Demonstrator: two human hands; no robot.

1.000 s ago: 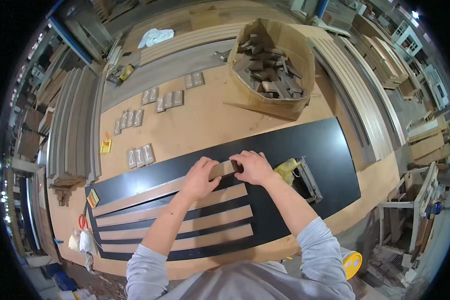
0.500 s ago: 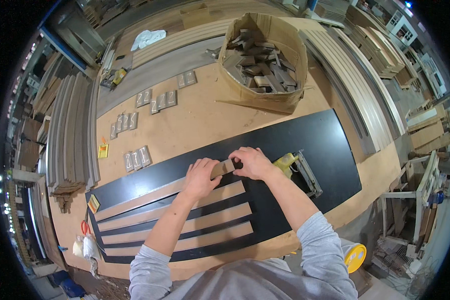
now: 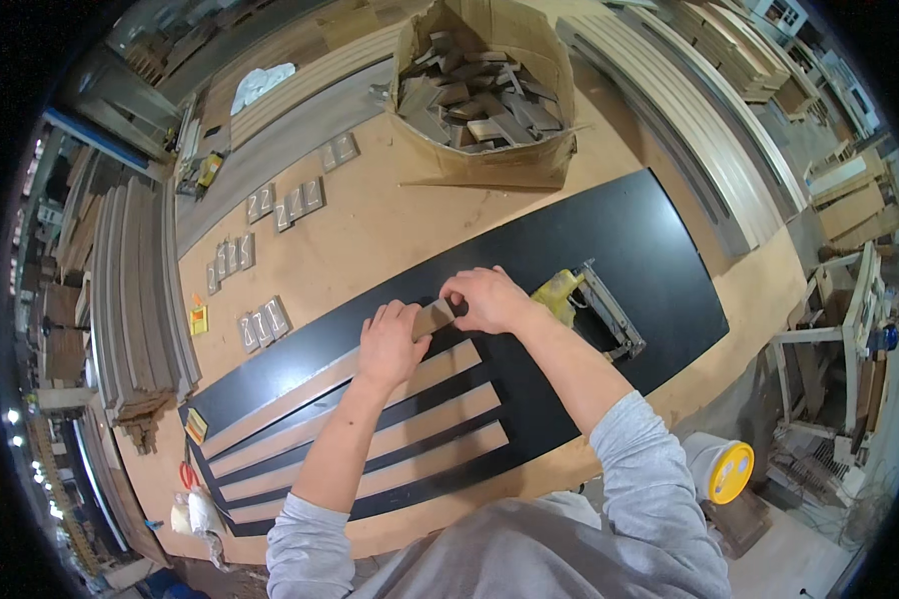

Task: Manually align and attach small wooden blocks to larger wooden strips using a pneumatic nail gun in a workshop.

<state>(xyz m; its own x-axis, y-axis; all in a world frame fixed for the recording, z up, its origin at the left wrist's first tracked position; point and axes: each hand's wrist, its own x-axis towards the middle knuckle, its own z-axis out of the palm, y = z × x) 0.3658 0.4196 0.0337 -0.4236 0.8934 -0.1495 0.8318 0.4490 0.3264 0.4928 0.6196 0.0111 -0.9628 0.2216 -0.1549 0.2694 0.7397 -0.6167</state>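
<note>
My left hand [image 3: 392, 344] is closed over a long wooden strip [image 3: 432, 318], close to its right end. At that same end my right hand [image 3: 491, 300] pinches with curled fingers; the exact contact is partly hidden by the fingers. The strip slants across a black panel [image 3: 629, 220]. Below it, several similar wooden strips [image 3: 425, 411] lie side by side with dark gaps between them. A yellow nail gun [image 3: 559, 292] rests on the panel just right of my right hand.
Beyond the panel stands a cardboard box [image 3: 489, 168] of wood offcuts. Marked small blocks [image 3: 298, 205] sit in groups on the table. Long boards are stacked left [image 3: 130, 290] and right [image 3: 669, 110]. Red-handled scissors [image 3: 187, 473] lie near the left edge; a yellow-lidded bucket [image 3: 731, 473] stands lower right.
The view has shifted, so the box and panel sit differently in the picture. Both hands keep their places at the strip's right end, with little visible change in grip.
</note>
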